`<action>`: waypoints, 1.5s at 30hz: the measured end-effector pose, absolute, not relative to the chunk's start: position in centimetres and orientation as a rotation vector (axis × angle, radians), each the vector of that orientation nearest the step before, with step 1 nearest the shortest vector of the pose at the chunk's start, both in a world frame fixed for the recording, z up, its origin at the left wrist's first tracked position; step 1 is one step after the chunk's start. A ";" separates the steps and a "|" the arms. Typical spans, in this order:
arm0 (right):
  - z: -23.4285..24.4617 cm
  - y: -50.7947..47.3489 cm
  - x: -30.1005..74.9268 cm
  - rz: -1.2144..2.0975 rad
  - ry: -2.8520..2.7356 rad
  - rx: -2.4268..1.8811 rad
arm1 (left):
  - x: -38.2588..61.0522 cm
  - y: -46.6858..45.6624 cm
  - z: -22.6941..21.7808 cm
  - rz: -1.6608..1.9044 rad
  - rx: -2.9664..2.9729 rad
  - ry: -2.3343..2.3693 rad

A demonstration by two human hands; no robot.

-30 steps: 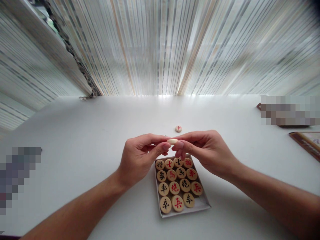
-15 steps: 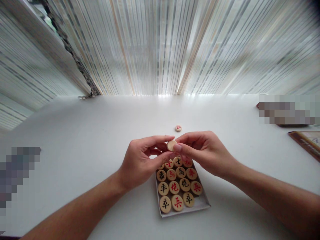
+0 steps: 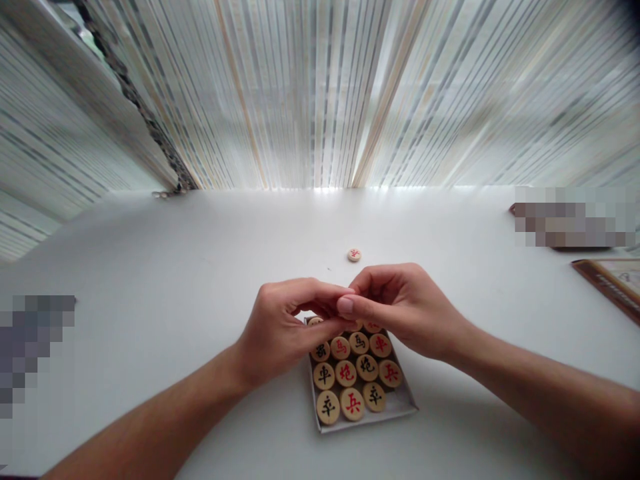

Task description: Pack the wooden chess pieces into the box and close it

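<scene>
My left hand (image 3: 295,317) and my right hand (image 3: 395,303) meet above the far end of a shallow open box (image 3: 403,405). Their fingertips are pinched together around a wooden Chinese chess piece, which the fingers now hide. In the box, round Chinese chess pieces lie in rows, marked in black or red. A red-marked piece (image 3: 353,404) and a black-marked piece (image 3: 328,407) are in the near row, whose right corner holds no piece. The far row is partly covered by my hands. Beyond them, a single red-marked piece (image 3: 355,255) rests on the table.
The white table (image 3: 200,247) reaches back to a striped curtain (image 3: 300,100). At the right edge lies a brown-bordered flat item (image 3: 607,283), with a blurred-out object (image 3: 570,223) behind it. Another blurred-out object (image 3: 37,340) is at the left edge.
My fingers have closed in over the Chinese chess piece, whose pale blank face showed between them before. My left fingertips have shifted slightly right. The box and the loose piece stay put.
</scene>
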State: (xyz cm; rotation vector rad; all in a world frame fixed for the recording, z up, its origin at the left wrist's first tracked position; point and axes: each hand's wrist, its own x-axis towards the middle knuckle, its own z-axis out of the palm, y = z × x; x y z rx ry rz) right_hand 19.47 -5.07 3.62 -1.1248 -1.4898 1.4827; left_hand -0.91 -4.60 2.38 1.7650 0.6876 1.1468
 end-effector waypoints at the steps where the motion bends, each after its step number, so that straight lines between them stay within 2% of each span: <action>1: 3.7 -5.0 19.5 1.492 -1.486 -1.108 | -0.9 -4.6 2.4 1.149 1.745 0.690; 15: 3.5 -4.7 19.7 1.635 -1.329 -0.885 | -0.9 -4.4 2.6 1.144 1.383 0.685; 23: 3.7 -4.7 19.3 1.739 -1.267 -0.924 | -1.0 -4.5 2.4 1.154 1.493 0.782; 29: 3.3 -4.9 19.5 1.679 -1.306 -1.032 | -1.0 -4.7 2.4 1.165 1.651 0.805; 37: 3.7 -4.9 19.6 1.695 -1.344 -0.952 | -1.0 -4.8 2.3 1.167 1.657 0.764; 45: 4.4 -4.9 19.6 1.556 -1.466 -0.926 | -1.1 -4.7 2.5 1.170 1.649 0.734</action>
